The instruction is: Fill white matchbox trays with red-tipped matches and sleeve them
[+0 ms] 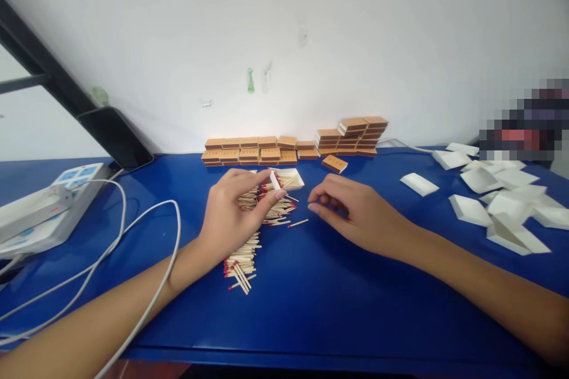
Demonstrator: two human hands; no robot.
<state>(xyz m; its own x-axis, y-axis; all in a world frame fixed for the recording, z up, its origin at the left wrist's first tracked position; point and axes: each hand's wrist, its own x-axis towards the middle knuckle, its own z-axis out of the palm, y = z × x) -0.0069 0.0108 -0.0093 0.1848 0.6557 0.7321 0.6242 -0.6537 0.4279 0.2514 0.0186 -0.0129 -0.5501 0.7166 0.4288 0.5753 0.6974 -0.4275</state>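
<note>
Between thumb and fingers, my left hand [235, 207] grips a white matchbox tray [294, 176] that has some red-headed matches in it. Beneath and beside that hand lies a heap of loose matches [242, 251], part of it hidden by the hand. A single match [297, 223] rests on the table between my hands. My right hand [351, 207] hovers just right of the tray, its fingers curled and the thumb near the index fingertip. Whether anything sits in that pinch I cannot make out. One closed matchbox [335, 164] lies behind my right hand.
Rows of stacked matchboxes [249, 151] line the wall, with a taller stack [362, 136] at their right. White trays [511, 195] lie piled on the right of the blue table [355, 308]. At left are a power strip [75, 207], a phone [116, 137] and a white cable [178, 219] crossing my left forearm.
</note>
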